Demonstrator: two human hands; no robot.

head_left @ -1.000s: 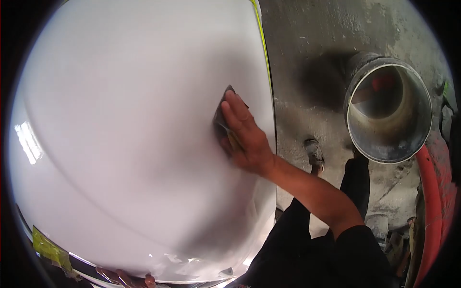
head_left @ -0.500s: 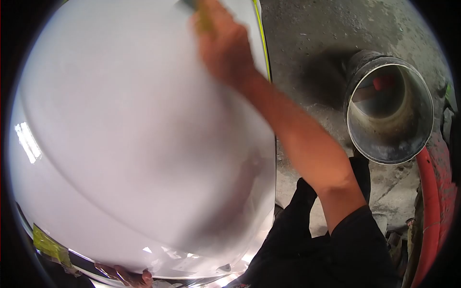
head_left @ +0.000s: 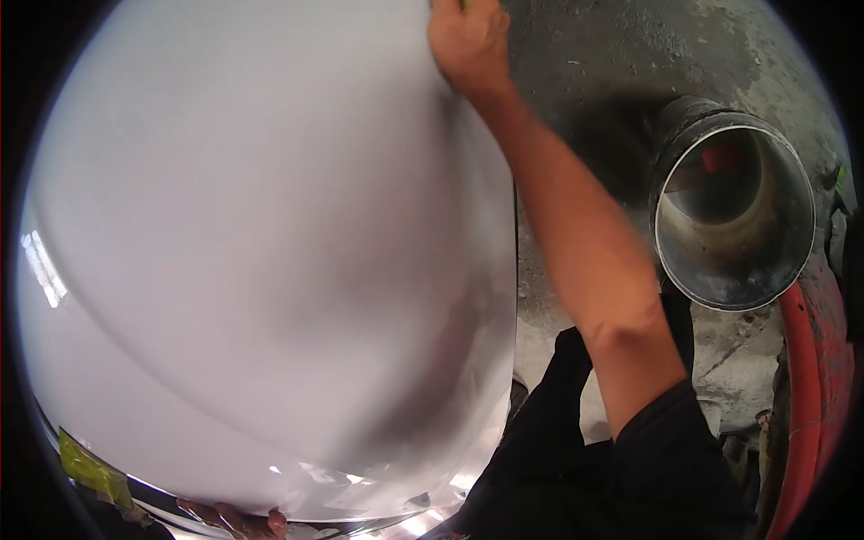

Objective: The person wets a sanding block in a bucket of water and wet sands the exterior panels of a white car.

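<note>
A large glossy white panel point(head_left: 225, 225) with a curved lower edge fills the left and middle of the view. At the top, my right hand point(head_left: 470, 47) is closed over its right edge. The fingertips are cut off by the frame, and only a sliver of the yellow-green and dark sanding pad shows at the hand. My left hand point(head_left: 236, 520) rests at the panel's bottom edge, its fingers apart and nothing seen in them; the palm is out of view.
A grey open-topped cylinder point(head_left: 733, 216) stands on the concrete floor point(head_left: 576, 54) at the right, something red inside. A thick red hose point(head_left: 801, 396) runs below it. Yellow-green tape point(head_left: 94, 468) sticks to the lower left edge. My dark-clothed legs are at the bottom.
My right hand has swept up the panel from its middle right part to the top, then over to its right edge. My left hand has barely moved.
</note>
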